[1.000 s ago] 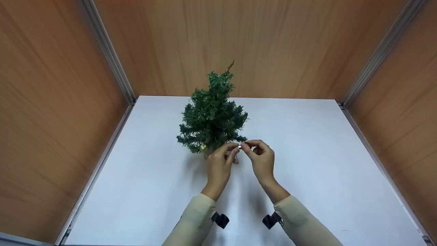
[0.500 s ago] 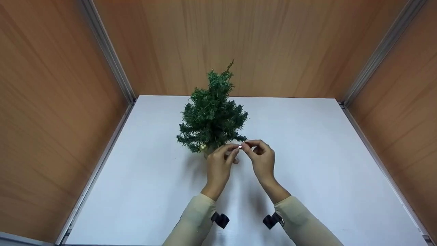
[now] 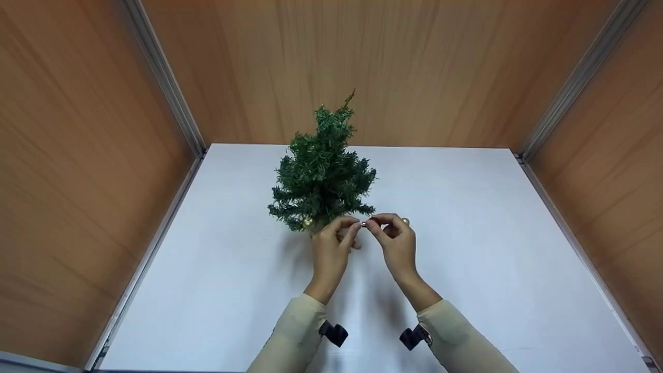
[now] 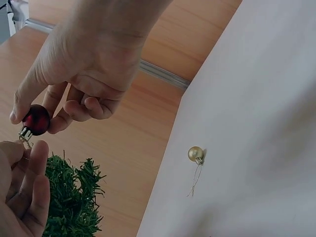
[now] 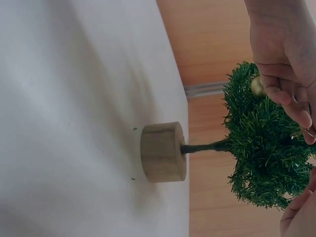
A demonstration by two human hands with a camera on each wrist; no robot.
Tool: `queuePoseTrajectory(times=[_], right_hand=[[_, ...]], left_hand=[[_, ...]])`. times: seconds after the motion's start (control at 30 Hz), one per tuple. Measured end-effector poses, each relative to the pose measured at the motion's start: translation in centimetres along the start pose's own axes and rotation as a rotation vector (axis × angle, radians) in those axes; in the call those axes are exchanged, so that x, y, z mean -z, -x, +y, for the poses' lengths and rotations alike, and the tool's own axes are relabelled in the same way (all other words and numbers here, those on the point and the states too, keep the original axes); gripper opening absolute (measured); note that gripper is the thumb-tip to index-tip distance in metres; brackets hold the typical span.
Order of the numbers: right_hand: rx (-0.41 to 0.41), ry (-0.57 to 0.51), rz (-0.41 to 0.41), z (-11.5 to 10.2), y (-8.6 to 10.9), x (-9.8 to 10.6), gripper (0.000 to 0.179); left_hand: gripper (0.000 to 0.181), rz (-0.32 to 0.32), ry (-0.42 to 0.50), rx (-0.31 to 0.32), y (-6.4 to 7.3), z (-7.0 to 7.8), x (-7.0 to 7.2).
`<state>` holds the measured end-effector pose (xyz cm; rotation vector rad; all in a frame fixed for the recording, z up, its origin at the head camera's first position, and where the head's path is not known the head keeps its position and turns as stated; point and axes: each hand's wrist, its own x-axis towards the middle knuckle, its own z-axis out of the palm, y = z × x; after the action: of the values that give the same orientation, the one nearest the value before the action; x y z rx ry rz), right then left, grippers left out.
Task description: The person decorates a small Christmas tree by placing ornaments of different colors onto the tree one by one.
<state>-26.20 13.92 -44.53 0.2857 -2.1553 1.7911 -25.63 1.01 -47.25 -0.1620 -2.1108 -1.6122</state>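
Note:
My right hand (image 3: pixel 399 246) holds a small dark red bauble (image 4: pixel 36 120) between thumb and fingers, most of it hidden behind them in the head view. Its silver cap (image 4: pixel 24 132) points toward my left hand (image 3: pixel 330 254), whose thumb and forefinger pinch the thin gold cord (image 4: pixel 27 142) at the cap. Both hands meet just in front of the lower right branches of a small artificial Christmas tree (image 3: pixel 323 176). A gold bauble (image 3: pixel 307 222) hangs low on the tree's left side.
The tree stands on a round wooden base (image 5: pixel 162 152) on the white table (image 3: pixel 207 290). Another gold bauble (image 4: pixel 195 153) with a cord lies on the table beyond my right hand. Wood panels (image 3: pixel 414 67) wall the table at the back and both sides.
My hands have shifted slightly downward. The gold bauble on the table now shows beside my right knuckles, and some dark red shows between my right thumb and forefinger.

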Motion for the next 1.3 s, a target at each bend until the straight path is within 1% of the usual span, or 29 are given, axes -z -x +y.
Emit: queuePoseTrajectory(times=[0.17, 0.53, 0.73, 0.83, 0.9, 1.07, 1.17, 1.3], right_hand=[[-0.016, -0.026, -0.024, 0.3, 0.2, -0.1, 0.019], [-0.054, -0.03, -0.047, 0.9, 0.6, -0.1, 0.026], [-0.078, -0.059, -0.093, 1.4, 0.8, -0.1, 0.027], [-0.1, -0.072, -0.125, 1.6, 0.9, -0.2, 0.027], [-0.108, -0.081, -0.151, 1.7, 0.9, -0.2, 0.026], [-0.093, -0.076, -0.214, 1.9, 1.0, -0.3, 0.023], [-0.079, -0.056, -0.237, 1.8, 1.0, -0.2, 0.021], [-0.071, -0.023, -0.252, 1.6, 1.0, -0.1, 0.02]], left_hand=[[0.011, 0.006, 0.053, 0.012, -0.1, 0.1, 0.2], [0.01, 0.032, 0.149, 0.027, -0.3, 0.1, 0.2], [0.01, 0.032, 0.191, 0.059, -0.3, 0.2, 0.2], [0.01, 0.036, 0.185, 0.059, -0.3, 0.3, 0.2], [0.01, 0.042, 0.177, 0.044, -0.2, 0.4, 0.2], [0.009, 0.048, 0.174, 0.023, -0.2, 0.5, 0.1], [0.009, 0.041, 0.188, 0.018, -0.2, 0.8, 0.2], [0.009, 0.028, 0.206, 0.009, 0.0, 2.3, 0.6]])
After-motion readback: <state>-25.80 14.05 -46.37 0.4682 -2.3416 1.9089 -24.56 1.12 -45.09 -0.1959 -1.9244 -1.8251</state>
